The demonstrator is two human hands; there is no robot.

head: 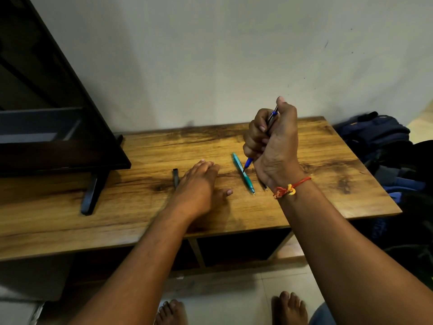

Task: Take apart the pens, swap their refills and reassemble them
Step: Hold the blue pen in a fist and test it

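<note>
Your right hand (pixel 269 141) fists the blue-and-silver pen (pixel 248 163) upright, probably for dismantling; your left hand (pixel 199 184) lies flat on the wooden tabletop (pixel 328 160).

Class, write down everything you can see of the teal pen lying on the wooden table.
The slim teal plastic-looking pen lies flat on the brown wooden table, set diagonally, its fine pointed tip toward the near edge. It looks whole, with the barrel assembled. No hand holds it. The tip of the blue and silver pen gripped by the right hand sits over its middle; whether they touch cannot be told.
</note>
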